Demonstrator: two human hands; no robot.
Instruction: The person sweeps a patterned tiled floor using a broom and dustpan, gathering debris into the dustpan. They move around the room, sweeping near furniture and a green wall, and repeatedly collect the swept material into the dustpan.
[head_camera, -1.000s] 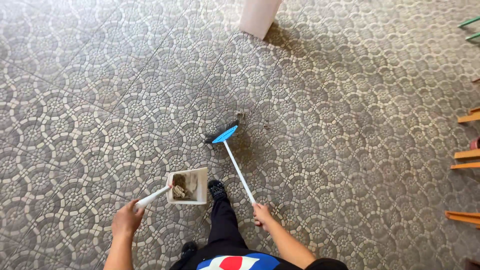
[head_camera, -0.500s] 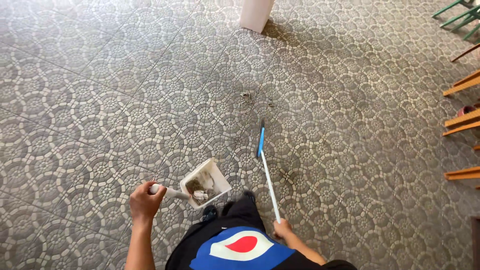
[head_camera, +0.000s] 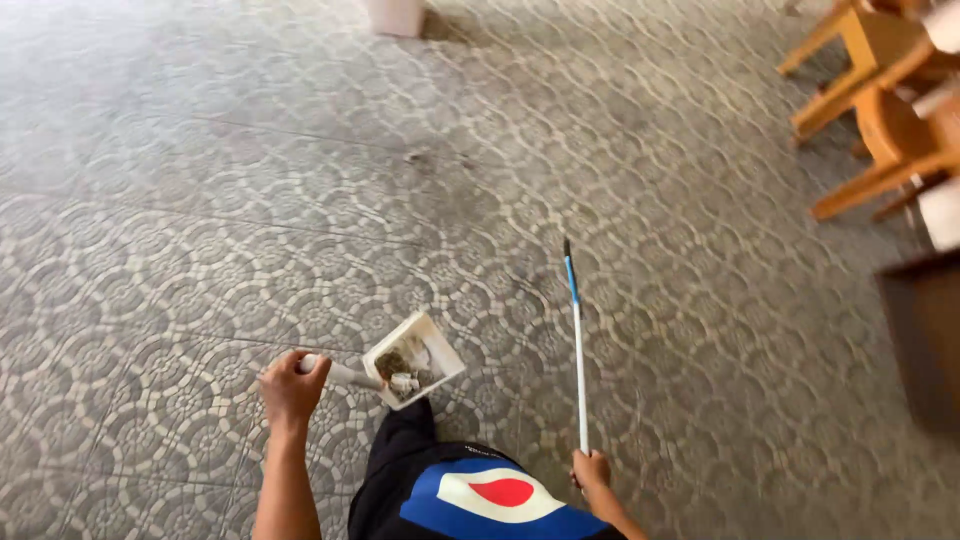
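Dustpan: white dustpan (head_camera: 413, 360), tilted, brownish dirt and pale scraps inside; held above the floor just ahead of the person's dark trouser leg (head_camera: 400, 440).
Left hand: left hand (head_camera: 292, 386), grip clamped on the dustpan's white handle.
Broom: broom (head_camera: 575, 345) with white shaft and blue head seen edge-on, right of the dustpan.
Right hand: right hand (head_camera: 592, 468), grip closed around the shaft's near end.
Floor: grey patterned tiles (head_camera: 200, 250); small debris (head_camera: 415, 157) farther ahead.
Surroundings: wooden chairs (head_camera: 880, 110) at upper right; white bin base (head_camera: 395, 15) at top.

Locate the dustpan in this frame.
In the head view, the dustpan sits low and left of centre, held by its handle in the left hand, left of the broom.
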